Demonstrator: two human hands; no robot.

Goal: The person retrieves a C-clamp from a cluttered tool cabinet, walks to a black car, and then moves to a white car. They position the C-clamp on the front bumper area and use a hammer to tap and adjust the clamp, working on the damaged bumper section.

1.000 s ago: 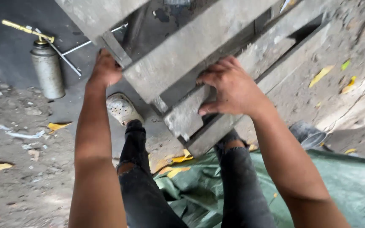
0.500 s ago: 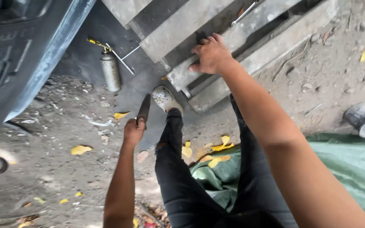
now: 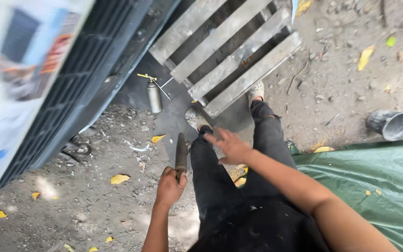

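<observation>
Head view: left hand [image 3: 170, 185] grips dark rod [image 3: 181, 153], right hand [image 3: 230, 146] open, empty; rod could strike clog [image 3: 196, 118] below.

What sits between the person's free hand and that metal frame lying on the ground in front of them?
Nothing visible blocks it. The right hand hangs open in the air above the person's own legs, and the metal frame lies just beyond the shoes. The left hand grips a dark rod-like tool, off to the side.

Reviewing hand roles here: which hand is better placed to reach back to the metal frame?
Probably the right hand: it is empty, fingers spread, extended toward the metal frame. The left hand is occupied, gripping a dark tool.
</observation>
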